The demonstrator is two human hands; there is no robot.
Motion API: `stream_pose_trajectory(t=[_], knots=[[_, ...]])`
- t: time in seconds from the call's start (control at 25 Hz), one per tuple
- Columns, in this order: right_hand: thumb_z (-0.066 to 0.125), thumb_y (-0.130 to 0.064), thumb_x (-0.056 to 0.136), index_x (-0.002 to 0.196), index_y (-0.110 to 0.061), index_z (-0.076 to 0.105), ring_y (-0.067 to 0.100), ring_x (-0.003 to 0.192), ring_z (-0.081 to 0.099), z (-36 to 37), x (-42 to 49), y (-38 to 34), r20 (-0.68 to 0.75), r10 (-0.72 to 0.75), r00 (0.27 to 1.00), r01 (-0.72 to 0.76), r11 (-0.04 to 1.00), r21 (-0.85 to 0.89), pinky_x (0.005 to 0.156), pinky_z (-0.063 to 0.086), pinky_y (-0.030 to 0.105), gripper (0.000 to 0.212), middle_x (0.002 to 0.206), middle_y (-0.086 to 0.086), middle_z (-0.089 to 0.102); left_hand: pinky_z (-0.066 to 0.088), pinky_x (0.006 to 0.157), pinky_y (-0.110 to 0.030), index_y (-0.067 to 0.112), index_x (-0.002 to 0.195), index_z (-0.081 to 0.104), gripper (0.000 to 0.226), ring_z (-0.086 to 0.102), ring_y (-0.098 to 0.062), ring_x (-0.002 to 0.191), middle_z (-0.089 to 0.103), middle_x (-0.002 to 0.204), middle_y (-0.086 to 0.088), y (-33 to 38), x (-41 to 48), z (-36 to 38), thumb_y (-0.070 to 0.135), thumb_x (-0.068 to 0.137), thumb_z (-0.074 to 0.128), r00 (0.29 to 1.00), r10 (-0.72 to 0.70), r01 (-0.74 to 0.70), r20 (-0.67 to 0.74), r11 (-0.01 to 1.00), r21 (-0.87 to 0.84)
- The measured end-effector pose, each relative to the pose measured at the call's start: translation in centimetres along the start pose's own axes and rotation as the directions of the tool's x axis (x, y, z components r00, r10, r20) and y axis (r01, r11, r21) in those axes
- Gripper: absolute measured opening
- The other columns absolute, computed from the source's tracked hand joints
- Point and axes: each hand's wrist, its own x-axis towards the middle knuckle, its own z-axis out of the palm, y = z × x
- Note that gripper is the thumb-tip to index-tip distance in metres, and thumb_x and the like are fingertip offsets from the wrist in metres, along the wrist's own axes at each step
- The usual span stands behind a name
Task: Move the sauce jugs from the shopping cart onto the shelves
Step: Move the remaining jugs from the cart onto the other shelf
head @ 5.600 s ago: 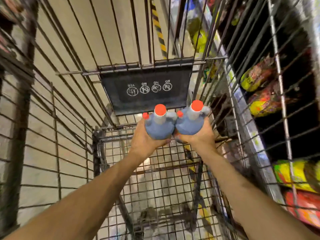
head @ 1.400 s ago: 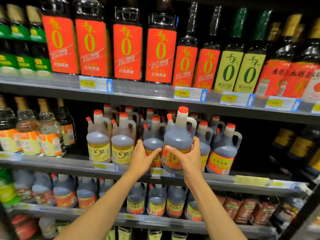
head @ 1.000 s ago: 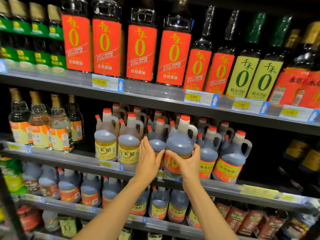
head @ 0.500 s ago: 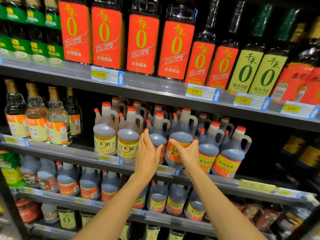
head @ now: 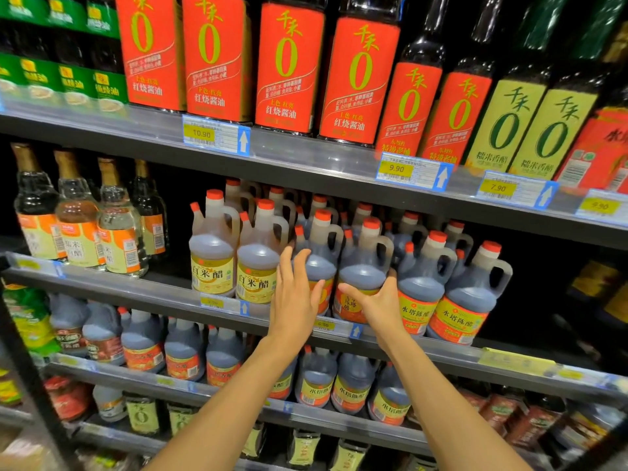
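Two dark sauce jugs with red caps and orange labels stand side by side at the front of the middle shelf (head: 163, 289). My left hand (head: 295, 295) lies flat with straight fingers against the left jug (head: 319, 263). My right hand (head: 375, 305) holds the lower body of the right jug (head: 363, 271), with the thumb across its label and the fingers round its right side. The shopping cart is out of view.
Pale vinegar jugs (head: 212, 256) stand just left of my hands and more dark jugs (head: 470, 294) just right. Tall red-labelled bottles (head: 287, 66) fill the upper shelf, glass bottles (head: 78, 229) the far left, and further jugs (head: 317, 382) the lower shelf.
I turned from the cart to the shelves with both jugs. The right jug came down from a raised position into the front row. My left hand's fingers straightened off the left jug.
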Motion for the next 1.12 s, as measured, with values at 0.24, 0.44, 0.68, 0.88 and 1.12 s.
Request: stream_pose_trajectory(t=[0.24,0.44,0.68,0.88,1.12], knots=[[0.090,-0.027,0.067,0.127,-0.011,0.038,0.026,0.114,0.058,0.6,-0.9,0.7,-0.116,-0.110,0.987,0.085,0.976,-0.203,0.090,0.052,0.039,0.081,0.123,0.007,0.057,0.044,0.100,-0.036,0.018,0.139,0.040,0.052,0.024,-0.025,0.144,0.024,0.156,-0.009,-0.7,-0.4,-1.3,0.014,0.092,0.062,0.999,0.046,-0.047,0.003,0.996,0.073],[0.088,-0.039,0.068,0.142,-0.011,0.035,0.030,0.125,0.053,1.4,-1.6,1.2,-0.215,-0.161,0.963,0.097,0.955,-0.280,0.098,0.050,0.050,0.095,0.136,0.009,0.055,0.049,0.095,-0.035,0.018,0.134,0.042,0.054,0.034,-0.024,0.137,0.031,0.147,-0.007,-0.8,0.6,-1.9,0.017,0.087,0.067,0.997,0.082,-0.082,0.000,0.993,0.090],[0.083,-0.044,0.073,0.150,-0.010,0.026,0.031,0.135,0.045,2.6,-2.2,0.0,-0.261,-0.157,0.953,0.047,0.923,-0.383,0.101,0.046,0.046,0.102,0.150,0.009,0.043,0.050,0.080,-0.030,0.015,0.121,0.048,0.047,0.045,-0.025,0.125,0.037,0.136,-0.007,-0.2,0.9,-1.5,0.024,0.083,0.075,0.998,0.056,-0.054,-0.020,0.994,0.093],[0.084,-0.035,0.075,0.155,-0.014,0.014,0.026,0.145,0.033,1.7,-3.1,0.6,-0.171,-0.063,0.983,0.006,0.950,-0.311,0.110,0.039,0.041,0.109,0.160,0.005,0.028,0.049,0.081,-0.031,0.016,0.118,0.047,0.046,0.043,-0.027,0.129,0.036,0.136,-0.007,0.5,0.8,-1.5,0.020,0.082,0.075,0.999,0.045,-0.043,-0.021,0.994,0.101],[0.081,-0.034,0.079,0.157,-0.014,0.014,0.022,0.148,0.027,0.3,-4.5,0.0,-0.124,-0.069,0.990,0.021,0.935,-0.353,0.114,0.034,0.038,0.105,0.162,0.002,0.024,0.045,0.097,-0.038,0.021,0.128,0.043,0.050,0.026,-0.029,0.143,0.020,0.154,-0.011,1.0,0.1,-2.2,0.020,0.086,0.070,0.994,0.038,-0.051,0.103,0.991,0.123]])
